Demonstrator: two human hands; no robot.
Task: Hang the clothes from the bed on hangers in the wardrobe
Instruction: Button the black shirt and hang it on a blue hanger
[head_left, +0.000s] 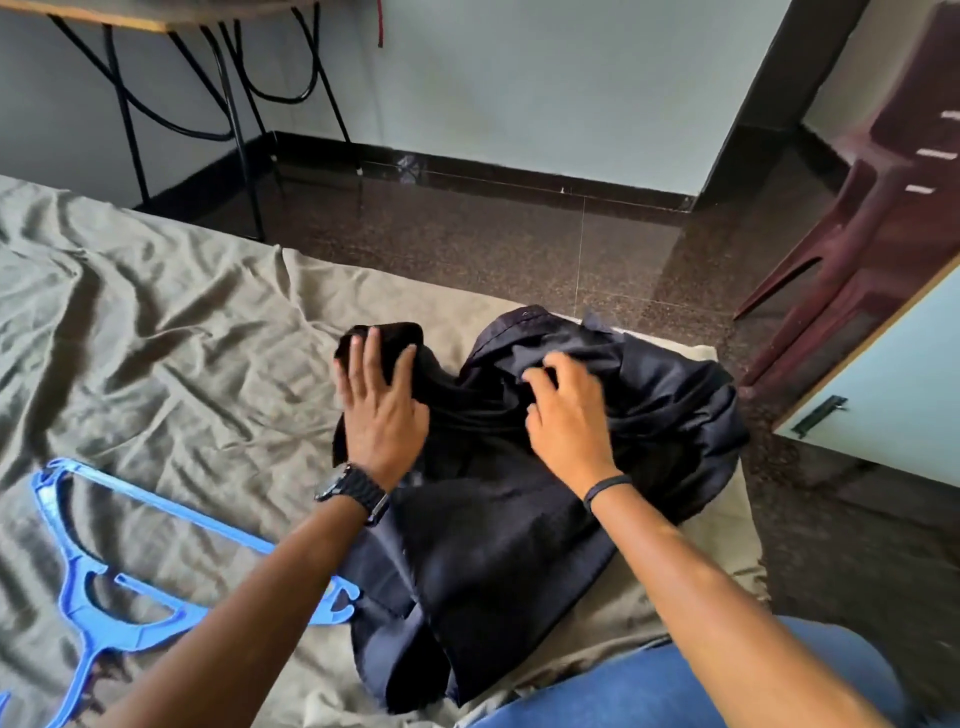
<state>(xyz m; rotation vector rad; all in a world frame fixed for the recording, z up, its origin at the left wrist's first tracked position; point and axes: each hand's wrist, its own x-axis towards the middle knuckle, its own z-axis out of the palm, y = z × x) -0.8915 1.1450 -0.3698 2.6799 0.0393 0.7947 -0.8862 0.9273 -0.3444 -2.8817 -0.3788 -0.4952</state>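
Dark navy cloth, bunched and creased, is what both hands are on. The left hand (382, 410) lies flat with its fingers straight and spread, pressing down the upper-left lobe of the dark shirt (519, 509), which looks like a sleeve or cuff. The right hand (569, 415) has its fingers curled into the folds near what seems to be the collar, pinching up a ridge of fabric. A black watch (353, 491) sits on the left wrist and a thin dark band (605, 488) on the right.

The shirt lies in a heap on the olive bedsheet (156, 338), at the bed's corner, about the middle of the view. At eight o'clock from it a blue plastic hanger (104, 613) lies flat on the sheet, its right end at or just under the shirt's lower-left edge, partly hidden by the left forearm. At three o'clock a pale door with a dark handle (821, 415) shows, perhaps the wardrobe's; at two o'clock stands a maroon plastic chair (872, 218).

The task looks to be at an early stage for this garment: it is not yet on the hanger and needs spreading out, threading and carrying to the wardrobe. No other clothes on the bed are visible.

No brand, label or writing can be read anywhere.
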